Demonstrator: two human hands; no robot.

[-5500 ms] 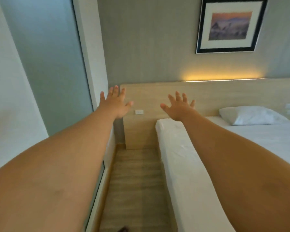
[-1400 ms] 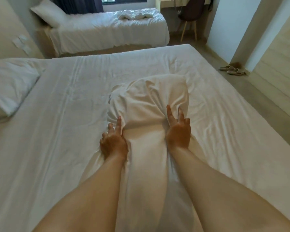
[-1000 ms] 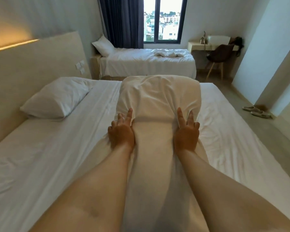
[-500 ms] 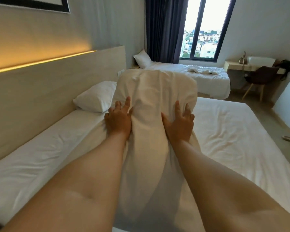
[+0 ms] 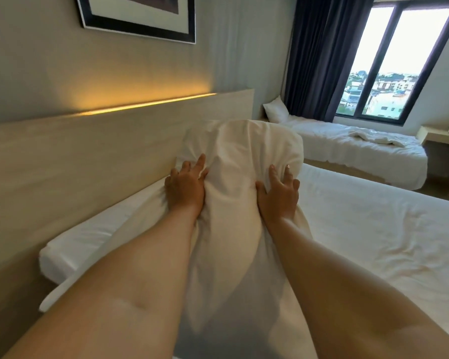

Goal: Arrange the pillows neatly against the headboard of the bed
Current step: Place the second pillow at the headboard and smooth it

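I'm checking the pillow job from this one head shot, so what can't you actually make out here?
- Second pillow on this bed: hidden behind the held pillow in the head view.
- Gap between held pillow and headboard: covered by the left hand and pillow.
- Framed picture: cut off by the top edge.
- Items on the desk: too small, cut by the right edge.
- Right hand palm: pressed into fabric.

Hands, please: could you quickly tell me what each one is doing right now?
Left hand: closed on the left side of the white pillow.
Right hand: closed on the pillow's right side, fingers partly spread.
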